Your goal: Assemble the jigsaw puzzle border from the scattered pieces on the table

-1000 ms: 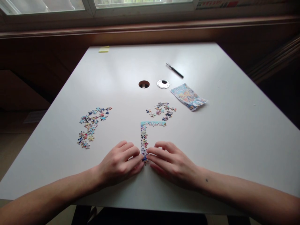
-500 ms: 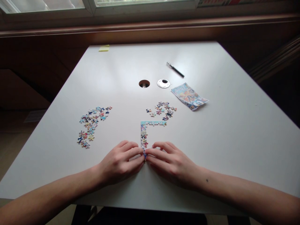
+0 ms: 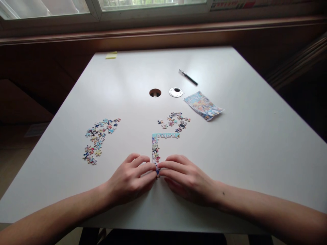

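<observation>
A partly joined jigsaw puzzle (image 3: 155, 148) forms an L-shaped border, with a light-blue strip across its far end and a colourful column running towards me. At the column's near end is a dark-blue puzzle piece (image 3: 157, 171). My left hand (image 3: 135, 175) grips it from the left, its fingertips closed against the edge. From the other side my right hand (image 3: 185, 177) closes its fingertips on the same piece. The fingers hide part of the piece, so I cannot tell whether it is fully joined.
Loose puzzle pieces (image 3: 95, 137) lie heaped at left, with a smaller group (image 3: 176, 120) beyond the border. A picture sheet (image 3: 203, 105), a black pen (image 3: 188, 77), a round cover (image 3: 176, 92) and a cable hole (image 3: 155, 93) are farther back. A yellow note (image 3: 111, 55) marks the far left.
The view has shifted slightly. Both hands stay at the column's near end, and my right fingertips have moved a little, showing more of the dark-blue puzzle piece.
</observation>
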### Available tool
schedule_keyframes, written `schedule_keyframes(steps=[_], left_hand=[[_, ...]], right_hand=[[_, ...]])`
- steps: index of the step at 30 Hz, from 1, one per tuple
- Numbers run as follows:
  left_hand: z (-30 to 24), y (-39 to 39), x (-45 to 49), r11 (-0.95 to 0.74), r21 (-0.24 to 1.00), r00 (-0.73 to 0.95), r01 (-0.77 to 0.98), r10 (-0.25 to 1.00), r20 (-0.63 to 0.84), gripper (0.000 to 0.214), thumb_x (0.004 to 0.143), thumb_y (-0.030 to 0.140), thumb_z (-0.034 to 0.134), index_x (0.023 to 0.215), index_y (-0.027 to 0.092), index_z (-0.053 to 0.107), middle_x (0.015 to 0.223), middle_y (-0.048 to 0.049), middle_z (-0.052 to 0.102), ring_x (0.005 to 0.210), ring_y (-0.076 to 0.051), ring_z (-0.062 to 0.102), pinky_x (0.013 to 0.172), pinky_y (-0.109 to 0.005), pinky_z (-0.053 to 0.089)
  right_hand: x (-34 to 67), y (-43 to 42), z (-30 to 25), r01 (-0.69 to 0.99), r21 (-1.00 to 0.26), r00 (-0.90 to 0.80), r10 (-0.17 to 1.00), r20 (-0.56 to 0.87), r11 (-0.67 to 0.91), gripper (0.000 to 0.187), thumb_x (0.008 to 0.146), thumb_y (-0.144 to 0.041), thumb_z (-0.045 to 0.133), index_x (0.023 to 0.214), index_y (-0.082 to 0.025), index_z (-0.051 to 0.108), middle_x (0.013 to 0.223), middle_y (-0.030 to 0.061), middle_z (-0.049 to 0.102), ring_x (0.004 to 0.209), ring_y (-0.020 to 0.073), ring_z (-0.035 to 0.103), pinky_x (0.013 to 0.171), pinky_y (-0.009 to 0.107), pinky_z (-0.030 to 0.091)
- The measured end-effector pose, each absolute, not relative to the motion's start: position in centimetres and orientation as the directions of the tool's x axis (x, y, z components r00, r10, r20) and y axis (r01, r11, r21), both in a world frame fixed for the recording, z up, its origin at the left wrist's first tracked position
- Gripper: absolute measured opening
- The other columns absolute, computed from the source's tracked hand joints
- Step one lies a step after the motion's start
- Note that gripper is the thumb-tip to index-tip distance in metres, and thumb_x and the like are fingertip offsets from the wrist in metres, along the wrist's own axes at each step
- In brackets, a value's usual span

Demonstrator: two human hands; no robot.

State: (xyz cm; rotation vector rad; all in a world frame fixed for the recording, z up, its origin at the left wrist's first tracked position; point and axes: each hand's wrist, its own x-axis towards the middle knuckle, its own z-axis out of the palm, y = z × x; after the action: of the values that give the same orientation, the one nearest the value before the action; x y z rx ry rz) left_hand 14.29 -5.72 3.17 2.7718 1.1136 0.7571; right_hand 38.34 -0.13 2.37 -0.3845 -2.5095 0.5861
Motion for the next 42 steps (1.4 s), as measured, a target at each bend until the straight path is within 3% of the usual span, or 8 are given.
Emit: schedule_keyframes(steps=[7, 14, 20, 42], left_hand=[[3.12, -5.78, 14.58, -0.721, 0.289, 0.61, 0.629, 0.689, 0.391, 0.018, 0.086, 0.009, 0.062, 0.102, 0.016, 0.065, 0.111, -0.0112, 0.069, 0.1, -0.025, 0.061, 0.084, -0.039, 0.048], [3.54, -5.22, 14.55, -0.64, 0.479, 0.511, 0.601, 0.769, 0.385, 0.017, 0.083, 0.009, 0.059, 0.097, 0.018, 0.061, 0.095, -0.0091, 0.062, 0.089, -0.023, 0.057, 0.079, -0.037, 0.048], [3.63, -5.06, 14.15, -0.528, 0.654, 0.433, 0.541, 0.842, 0.321, 0.018, 0.086, 0.006, 0.052, 0.082, 0.02, 0.042, 0.085, -0.0045, 0.054, 0.079, -0.018, 0.051, 0.073, -0.031, 0.045], [3.22, -4.85, 14.03, -0.542, 0.635, 0.487, 0.551, 0.827, 0.283, 0.019, 0.09, 0.005, 0.048, 0.082, 0.02, 0.04, 0.084, -0.0034, 0.053, 0.079, -0.017, 0.05, 0.074, -0.031, 0.043]], right_hand=[[38.27, -0.14, 2.12, 0.15, -0.517, -0.821, 0.398, 0.41, 0.843, 0.022, 0.088, -0.008, 0.052, 0.107, -0.017, 0.06, 0.102, 0.0084, 0.067, 0.094, 0.0203, 0.056, 0.084, 0.036, 0.05], [38.4, -0.03, 1.65, 0.219, -0.477, -0.867, 0.394, 0.305, 0.851, 0.01, 0.082, -0.015, 0.056, 0.091, -0.018, 0.057, 0.085, 0.0043, 0.061, 0.077, 0.0176, 0.047, 0.072, 0.031, 0.04], [38.41, 0.1, 1.63, 0.235, -0.452, -0.902, 0.367, 0.229, 0.861, 0.008, 0.082, -0.02, 0.054, 0.09, -0.019, 0.054, 0.083, 0.0032, 0.06, 0.076, 0.0172, 0.047, 0.073, 0.031, 0.037], [38.36, 0.18, 1.7, 0.247, -0.441, -0.911, 0.362, 0.199, 0.863, 0.009, 0.081, -0.021, 0.056, 0.089, -0.02, 0.051, 0.083, 0.0029, 0.06, 0.076, 0.0169, 0.047, 0.073, 0.031, 0.036]])
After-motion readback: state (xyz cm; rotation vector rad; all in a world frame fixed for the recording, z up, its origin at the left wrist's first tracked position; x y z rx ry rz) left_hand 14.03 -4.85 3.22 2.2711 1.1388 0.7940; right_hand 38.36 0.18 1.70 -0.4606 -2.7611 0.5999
